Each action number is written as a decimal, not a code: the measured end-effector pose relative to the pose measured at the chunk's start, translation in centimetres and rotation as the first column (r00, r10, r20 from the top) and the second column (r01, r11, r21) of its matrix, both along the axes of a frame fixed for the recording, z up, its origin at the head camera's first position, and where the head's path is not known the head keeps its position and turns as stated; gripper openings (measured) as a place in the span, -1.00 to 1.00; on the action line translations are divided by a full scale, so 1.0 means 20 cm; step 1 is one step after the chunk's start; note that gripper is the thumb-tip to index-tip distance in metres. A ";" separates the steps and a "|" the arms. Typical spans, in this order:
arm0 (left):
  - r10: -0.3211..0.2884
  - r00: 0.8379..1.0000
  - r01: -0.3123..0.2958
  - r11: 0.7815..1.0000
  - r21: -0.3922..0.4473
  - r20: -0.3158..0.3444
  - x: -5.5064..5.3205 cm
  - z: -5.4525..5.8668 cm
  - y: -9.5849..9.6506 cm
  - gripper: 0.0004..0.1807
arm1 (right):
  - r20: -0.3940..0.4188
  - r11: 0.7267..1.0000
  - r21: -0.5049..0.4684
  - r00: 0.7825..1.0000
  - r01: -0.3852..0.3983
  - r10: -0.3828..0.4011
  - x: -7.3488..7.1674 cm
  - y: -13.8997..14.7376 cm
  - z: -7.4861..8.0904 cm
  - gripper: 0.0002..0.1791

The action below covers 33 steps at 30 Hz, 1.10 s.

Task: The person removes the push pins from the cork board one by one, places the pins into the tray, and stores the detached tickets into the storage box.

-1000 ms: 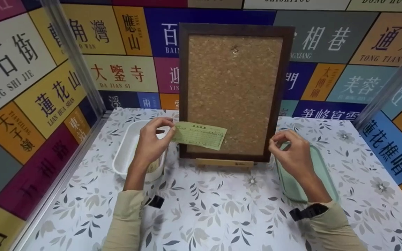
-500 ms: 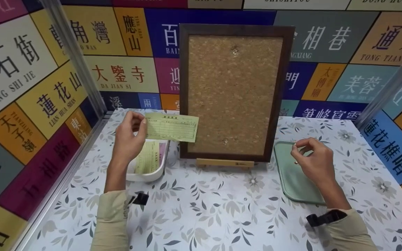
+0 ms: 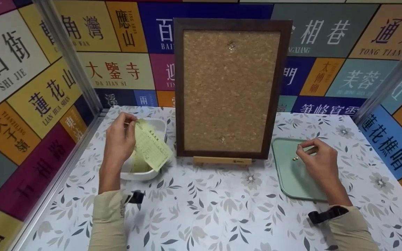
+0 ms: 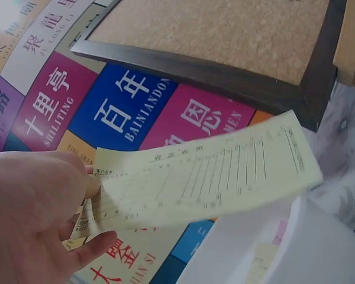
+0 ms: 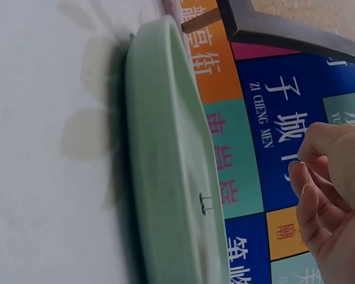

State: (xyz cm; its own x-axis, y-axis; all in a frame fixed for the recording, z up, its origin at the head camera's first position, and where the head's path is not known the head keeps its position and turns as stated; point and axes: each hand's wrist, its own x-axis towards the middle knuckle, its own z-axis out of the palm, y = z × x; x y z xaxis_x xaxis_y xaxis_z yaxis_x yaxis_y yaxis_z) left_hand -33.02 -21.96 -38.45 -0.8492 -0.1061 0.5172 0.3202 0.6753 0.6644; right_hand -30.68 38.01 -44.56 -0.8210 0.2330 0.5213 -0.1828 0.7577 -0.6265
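Note:
My left hand [image 3: 119, 137] pinches a yellow-green printed receipt [image 3: 152, 144] by one end, and the slip slants down over the white plastic bin [image 3: 145, 175]. In the left wrist view the receipt [image 4: 207, 171] spreads out from my thumb and fingers above the bin's rim [image 4: 284, 242]. On the other side, my right hand [image 3: 318, 157] hovers over a pale green tray [image 3: 284, 174], fingers loosely curled and nothing visible between them. Small gold push pins [image 3: 295, 158] lie in the tray below my fingertips; the right wrist view shows two pins [image 5: 205, 204] there.
A dark-framed cork board [image 3: 229, 94] stands on a small wooden easel [image 3: 222, 160] at the back centre. More paper slips [image 3: 139, 164] lie inside the bin. Sign-patterned panels [image 3: 120, 69] wall in the floral tablecloth [image 3: 204, 209] behind and at both sides.
My left hand has carried the receipt left, from in front of the cork board to over the bin, tilting it down. My right hand has moved right from the board's edge to over the tray.

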 end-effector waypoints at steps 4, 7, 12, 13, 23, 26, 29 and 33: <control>0.019 1.000 -0.018 0.998 -0.061 0.007 0.00 -0.03 -0.05 -0.84 | 0.079 1.000 -0.004 0.996 0.031 -0.031 0.01 0.02 0.00 -0.92; 0.022 1.000 -0.022 0.994 -0.107 -0.003 -0.01 -0.06 -0.10 -0.86 | 0.127 0.999 -0.007 0.991 0.040 -0.039 0.01 0.02 -0.01 -0.88; 0.020 1.000 -0.021 0.988 -0.151 -0.007 -0.02 -0.09 -0.13 -0.87 | 0.159 0.999 -0.013 0.987 0.041 -0.039 0.01 0.04 -0.02 -0.85; 0.020 1.000 -0.021 0.987 -0.158 -0.003 -0.02 -0.10 -0.13 -0.87 | 0.164 0.999 -0.014 0.986 0.041 -0.038 0.00 0.04 -0.02 -0.85; 0.028 0.998 -0.017 0.981 -0.192 0.052 -0.06 -0.18 -0.09 -0.83 | 0.201 0.999 -0.005 0.979 0.034 -0.032 0.01 0.09 -0.06 -0.84; 0.029 0.999 -0.021 0.980 -0.198 0.041 -0.07 -0.19 -0.08 -0.80 | 0.217 0.999 0.005 0.975 0.037 -0.037 0.00 0.11 -0.07 -0.84; 0.021 0.999 -0.012 0.980 -0.200 0.044 -0.07 -0.20 -0.07 -0.72 | 0.233 0.999 0.014 0.972 0.039 -0.042 0.00 0.12 -0.07 -0.84; 0.012 0.998 0.001 0.976 -0.218 0.055 -0.07 -0.22 -0.07 -0.67 | 0.273 0.999 0.045 0.961 0.019 -0.030 0.00 0.13 -0.08 -0.84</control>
